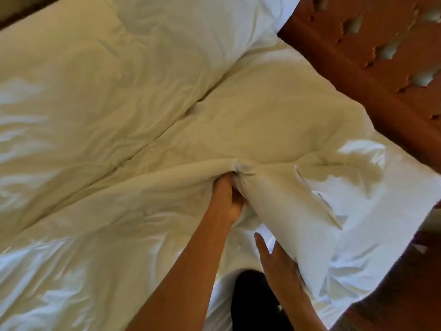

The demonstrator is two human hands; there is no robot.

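A white duvet lies rumpled across the bed. Near the middle my left hand grips a bunched fold of it, fingers curled into the cloth. To the right of that hand a thick white fold of the bedding rises and runs toward me. My right hand rests against the near side of this fold, thumb straight and spread. Its fingers are hidden behind the cloth.
A white pillow lies at the top, another beside the reddish-brown carved wooden headboard at the upper right. A dark shape sits at the bottom edge between my arms. The bed's corner ends at the lower right.
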